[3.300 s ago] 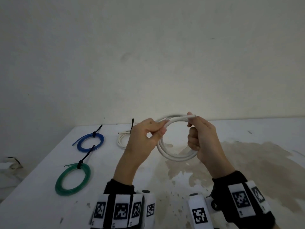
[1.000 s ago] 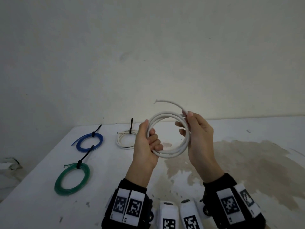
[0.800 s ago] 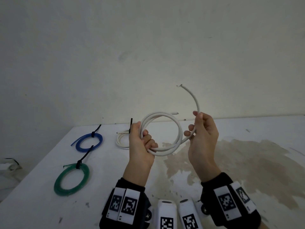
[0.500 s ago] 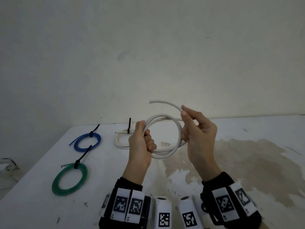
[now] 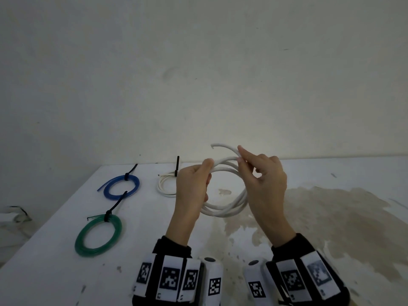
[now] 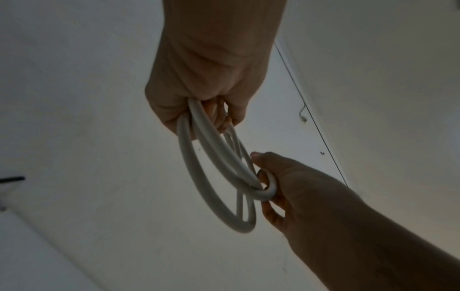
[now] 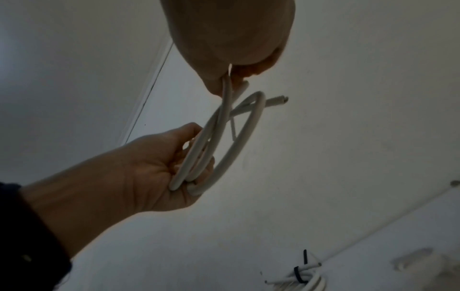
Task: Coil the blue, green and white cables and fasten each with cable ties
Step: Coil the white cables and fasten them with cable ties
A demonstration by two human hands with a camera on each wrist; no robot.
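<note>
I hold a coiled white cable (image 5: 223, 212) (image 6: 211, 183) (image 7: 224, 145) in the air above the table (image 5: 331, 217). My left hand (image 5: 194, 186) (image 7: 159, 169) grips the coil's left side, fingers curled round the loops. My right hand (image 5: 260, 180) (image 6: 278, 187) pinches the cable's free end near the top of the coil; the tip (image 5: 213, 146) sticks out to the left. On the table lie a tied blue coil (image 5: 121, 186), a tied green coil (image 5: 98, 235) and a second tied white coil (image 5: 165, 185) (image 7: 301, 279), each with a black cable tie.
The white table has a large brown stain (image 5: 331, 208) on its right half. A pale wall (image 5: 198, 74) rises right behind the table's far edge. The table's left edge runs diagonally past the green coil.
The right hand swung the free end up and out, then brought it back over the top of the coil. The left hand kept its grip on the loops throughout.
</note>
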